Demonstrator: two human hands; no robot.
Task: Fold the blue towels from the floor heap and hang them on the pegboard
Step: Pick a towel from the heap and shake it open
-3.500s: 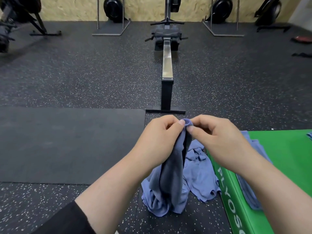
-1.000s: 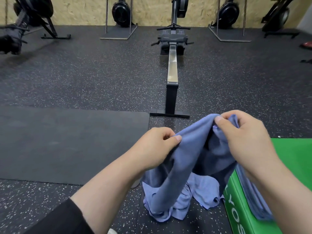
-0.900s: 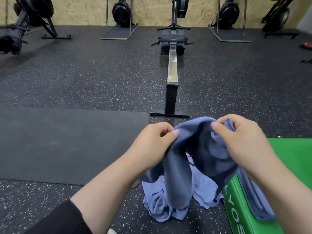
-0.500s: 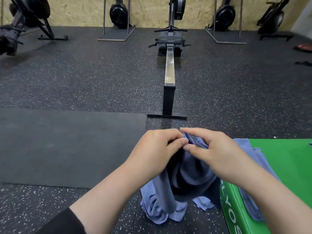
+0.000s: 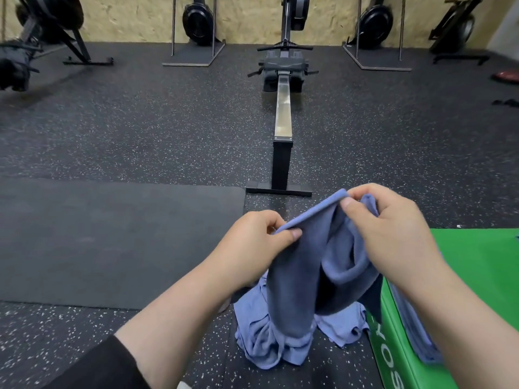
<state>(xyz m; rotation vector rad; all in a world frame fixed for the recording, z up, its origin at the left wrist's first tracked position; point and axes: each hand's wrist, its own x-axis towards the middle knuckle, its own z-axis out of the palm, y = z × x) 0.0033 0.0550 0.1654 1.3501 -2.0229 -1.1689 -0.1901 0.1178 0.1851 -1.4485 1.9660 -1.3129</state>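
Observation:
A blue towel (image 5: pixel 317 265) hangs in front of me, its top edge stretched between both hands. My left hand (image 5: pixel 252 242) pinches that edge at its lower left end. My right hand (image 5: pixel 393 228) pinches it higher up at the right, with more cloth bunched under the fingers. Below the hanging towel lies the heap of blue towels (image 5: pixel 269 341) on the speckled floor. Another blue towel (image 5: pixel 415 329) drapes over the edge of the green box. No pegboard is in view.
A green plyo box (image 5: pixel 477 276) stands at the right, close to the heap. A rowing machine (image 5: pixel 283 116) runs straight ahead, its foot just beyond my hands. A dark mat (image 5: pixel 112 237) covers the floor at left. More gym machines line the far wall.
Half a second ago my hands met at one bunched spot of the towel. They have now drawn apart, the right one up and to the right, stretching an edge between them.

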